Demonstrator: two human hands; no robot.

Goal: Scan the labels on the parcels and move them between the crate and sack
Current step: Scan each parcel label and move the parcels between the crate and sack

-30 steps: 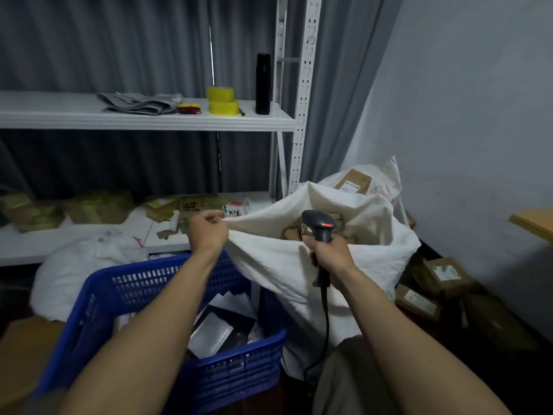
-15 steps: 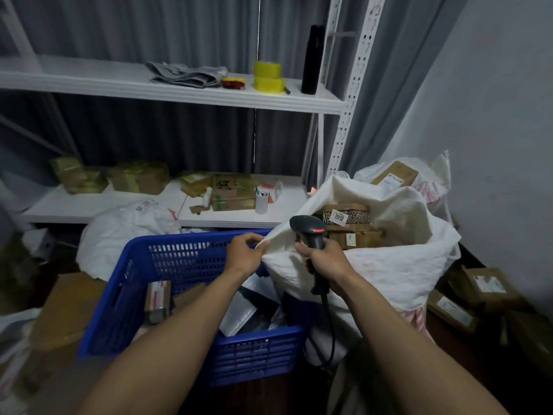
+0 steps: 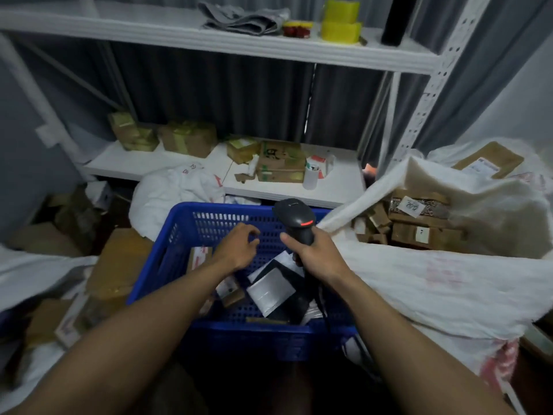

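The left hand point(image 3: 239, 250) hangs loose and empty over the blue plastic crate point(image 3: 209, 211), where a flat white parcel point(image 3: 270, 290) lies, and the right hand point(image 3: 317, 259) grips the black scanner gun point(image 3: 294, 218). Its black cord point(image 3: 322, 298) dangles into the crate and may snag a parcel that is being lifted.

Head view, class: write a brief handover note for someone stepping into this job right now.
Left hand: empty, fingers loosely curled, over the blue crate.
Right hand: grips the scanner, red light showing.
Crate holds flat mailers and small boxes; the white sack beside it, open, holds cardboard parcels.
Done: cannot tell what is scanned.
Left: pick a crate parcel, scan its label, move it across.
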